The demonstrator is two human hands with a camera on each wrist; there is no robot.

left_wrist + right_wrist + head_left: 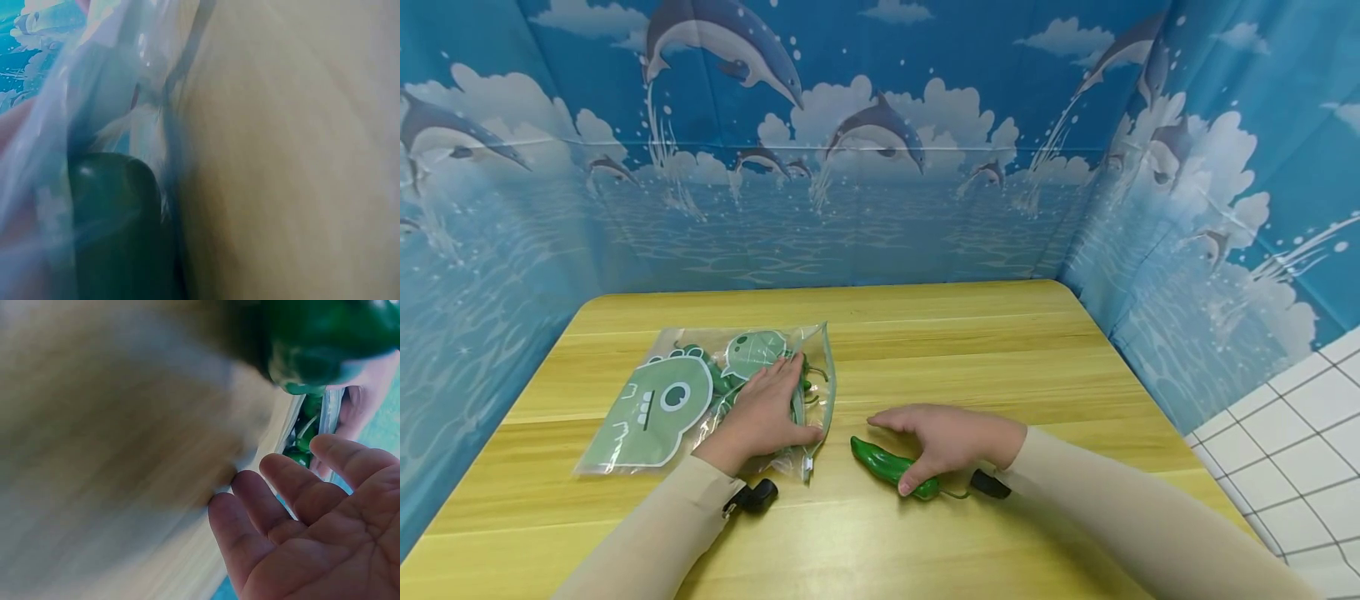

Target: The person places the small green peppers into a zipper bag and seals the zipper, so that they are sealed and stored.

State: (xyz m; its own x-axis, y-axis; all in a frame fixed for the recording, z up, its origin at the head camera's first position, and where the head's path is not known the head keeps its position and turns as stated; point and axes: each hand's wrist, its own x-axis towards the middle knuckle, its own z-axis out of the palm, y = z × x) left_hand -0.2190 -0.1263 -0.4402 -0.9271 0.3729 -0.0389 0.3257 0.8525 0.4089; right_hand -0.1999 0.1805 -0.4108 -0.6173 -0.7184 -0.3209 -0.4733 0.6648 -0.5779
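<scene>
A clear zip bag (pixel 658 458) with green monster prints lies on the left of the table, several green peppers (pixel 725 383) inside, their stems toward its right-hand opening. My left hand (pixel 767 408) rests on the bag near that opening, fingers extended and thumb apart. In the left wrist view, a dark green pepper (pixel 119 219) shows large behind blurred plastic. One loose green chili pepper (pixel 883 463) lies right of the bag. My right hand (pixel 951 437) is over its stem end, thumb above it. In the right wrist view, the fingers (pixel 281 487) are spread, not curled round the pepper.
The wooden table (pixel 955 350) has rounded far corners. A dolphin-print curtain (pixel 880 208) stands along its back and sides. White tiles (pixel 1292 442) show at the right. Each wrist carries a small black camera (pixel 756 495).
</scene>
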